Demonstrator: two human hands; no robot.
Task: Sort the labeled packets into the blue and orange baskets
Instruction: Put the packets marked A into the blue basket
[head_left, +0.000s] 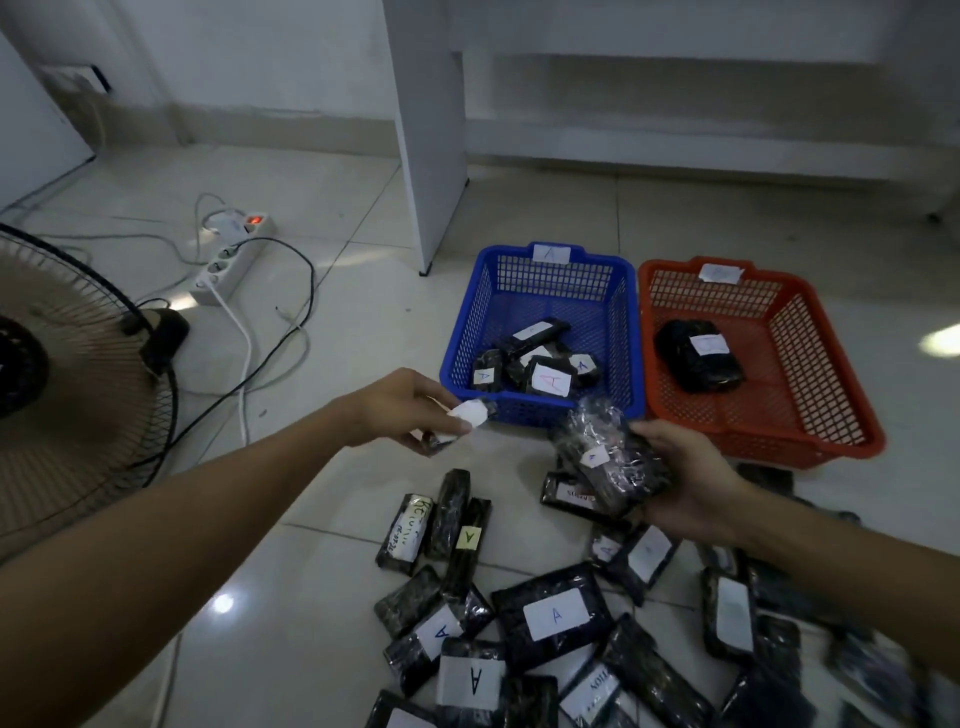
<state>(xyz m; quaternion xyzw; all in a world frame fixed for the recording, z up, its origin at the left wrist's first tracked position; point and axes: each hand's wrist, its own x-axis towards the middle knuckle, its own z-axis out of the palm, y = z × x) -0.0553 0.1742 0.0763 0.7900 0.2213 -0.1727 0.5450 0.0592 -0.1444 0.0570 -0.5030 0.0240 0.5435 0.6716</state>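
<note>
Pale tiled floor (322, 597), white wall behind. Left hand (410, 410) pinching a small packet (465, 418) just short of the blue basket (540, 332); right hand (685, 478) curled round a bigger packet (605, 460) marked A. Several A packets inside blue, one bundle (698, 356) inside the orange basket (763, 358) beside it. Pile (545, 618) of packets strewn nearer. Off left: fan (78, 384), power strip (234, 260), trailing cables (291, 332). White furniture leg (431, 135) behind the baskets.
</note>
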